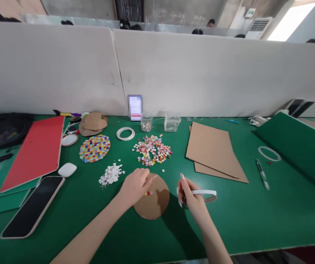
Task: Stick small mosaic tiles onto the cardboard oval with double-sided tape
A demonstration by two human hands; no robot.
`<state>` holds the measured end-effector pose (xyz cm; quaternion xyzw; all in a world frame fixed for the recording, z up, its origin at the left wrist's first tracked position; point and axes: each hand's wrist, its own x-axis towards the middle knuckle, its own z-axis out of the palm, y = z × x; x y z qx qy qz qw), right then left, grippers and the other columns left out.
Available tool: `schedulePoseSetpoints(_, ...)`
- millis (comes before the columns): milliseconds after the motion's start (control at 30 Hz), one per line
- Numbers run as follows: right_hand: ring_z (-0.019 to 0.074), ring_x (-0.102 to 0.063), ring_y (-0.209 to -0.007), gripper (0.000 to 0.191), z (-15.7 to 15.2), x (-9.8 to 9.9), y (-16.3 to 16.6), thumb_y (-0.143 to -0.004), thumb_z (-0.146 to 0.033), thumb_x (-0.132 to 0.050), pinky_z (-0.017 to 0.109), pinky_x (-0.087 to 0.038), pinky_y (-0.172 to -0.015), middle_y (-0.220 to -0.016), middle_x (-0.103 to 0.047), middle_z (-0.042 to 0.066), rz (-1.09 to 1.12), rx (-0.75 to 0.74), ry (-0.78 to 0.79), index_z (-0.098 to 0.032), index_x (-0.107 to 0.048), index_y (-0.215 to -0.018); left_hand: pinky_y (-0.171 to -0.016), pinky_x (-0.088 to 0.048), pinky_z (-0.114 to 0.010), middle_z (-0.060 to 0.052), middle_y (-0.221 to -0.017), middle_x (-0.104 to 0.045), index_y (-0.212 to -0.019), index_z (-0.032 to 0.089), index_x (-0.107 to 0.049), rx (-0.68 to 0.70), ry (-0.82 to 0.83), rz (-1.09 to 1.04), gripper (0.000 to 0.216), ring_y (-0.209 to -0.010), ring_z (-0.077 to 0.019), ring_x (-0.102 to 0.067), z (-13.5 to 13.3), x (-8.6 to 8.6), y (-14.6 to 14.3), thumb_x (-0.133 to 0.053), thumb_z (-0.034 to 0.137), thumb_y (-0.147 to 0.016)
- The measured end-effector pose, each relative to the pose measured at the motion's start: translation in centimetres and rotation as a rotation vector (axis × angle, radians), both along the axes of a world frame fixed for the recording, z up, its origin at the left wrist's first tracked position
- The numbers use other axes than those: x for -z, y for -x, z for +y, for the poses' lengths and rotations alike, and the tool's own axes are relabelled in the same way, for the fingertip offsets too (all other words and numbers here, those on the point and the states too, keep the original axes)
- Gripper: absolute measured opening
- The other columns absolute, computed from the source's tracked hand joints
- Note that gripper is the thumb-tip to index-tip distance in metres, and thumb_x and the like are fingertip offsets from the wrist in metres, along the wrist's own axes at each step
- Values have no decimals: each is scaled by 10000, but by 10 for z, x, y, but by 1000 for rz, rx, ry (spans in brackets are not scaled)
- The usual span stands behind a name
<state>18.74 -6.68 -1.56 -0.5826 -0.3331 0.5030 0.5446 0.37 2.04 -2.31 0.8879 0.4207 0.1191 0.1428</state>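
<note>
A round cardboard disc (153, 209) lies on the green table in front of me, with a short row of small red and yellow tiles (149, 193) on it. Over its upper left part is my left hand (135, 186), fingers closed; what they pinch, if anything, is hidden. To the right of the disc, my right hand (190, 192) grips a roll of white tape (211, 193). Beyond the disc lies a loose heap of small multicoloured square tiles (154, 150). A pile of white scraps (111, 175) is left of my left hand.
A mosaic-covered disc (95, 148) and a white ring roll (125, 134) lie farther back. Clear plastic containers (172, 121) stand near a lit phone (135, 107). Cardboard sheets (212, 146), a pen (262, 174) and a green board (297, 150) are rightward; a red board (36, 150) is left.
</note>
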Motion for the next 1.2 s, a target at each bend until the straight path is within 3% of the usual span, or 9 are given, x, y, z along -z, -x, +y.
schedulePoseSetpoints(167,57,-357,-336,480,-9,3,2,-809,-603,-491,185,-285,-348,-425,-389,-71,3,-32,-8,-186,-453,-573,-631,-381,-274,-74,-762,-587,-761,169,-520,140,-39,37,244,-789,-228,-552,24,16,-57,-518,390,-864)
schedulePoseSetpoints(267,57,-363,-335,477,-15,8,-3,-829,-584,-477,184,-283,-355,-414,-382,-71,-30,-63,2,-182,-461,-574,-649,-401,-280,-93,-777,-601,-745,155,-538,192,-26,26,234,-811,-245,-570,38,26,-69,-609,368,-810)
schedulePoseSetpoints(400,62,-358,-329,476,-17,12,-9,-830,-586,-473,187,-278,-353,-392,-376,-71,-42,-41,8,-182,-470,-577,-660,-407,-288,-96,-739,-598,-684,156,-523,218,19,-40,216,-796,-242,-575,47,32,-69,-597,309,-818)
schedulePoseSetpoints(567,66,-360,-337,474,-13,12,-9,-810,-594,-497,190,-277,-346,-404,-375,-68,-26,7,0,-187,-467,-568,-628,-391,-274,-65,-673,-556,-646,179,-479,164,105,-201,312,-717,-203,-552,40,13,-62,-429,356,-898)
schedulePoseSetpoints(733,77,-371,-354,469,1,11,-1,-831,-593,-459,202,-299,-358,-431,-384,-64,-74,-9,-38,-193,-470,-587,-519,-359,-231,1,-615,-507,-733,195,-488,68,255,-392,405,-549,-136,-488,13,-14,-47,-201,369,-960)
schedulePoseSetpoints(933,97,-382,-421,428,16,0,22,-868,-565,-412,221,-324,-406,-490,-405,-52,-105,-144,-106,-202,-455,-646,-541,-367,-237,-12,-665,-550,-772,191,-527,-9,384,-540,361,-594,-144,-510,-12,-26,-36,-267,372,-947)
schedulePoseSetpoints(1200,107,-370,-475,395,20,-12,42,-913,-468,-396,239,-296,-467,-510,-400,-46,-242,-173,-186,-211,-400,-612,-592,-333,-270,-32,-678,-536,-698,202,-430,-50,113,-328,315,-646,-175,-510,-19,-33,-23,-247,281,-942)
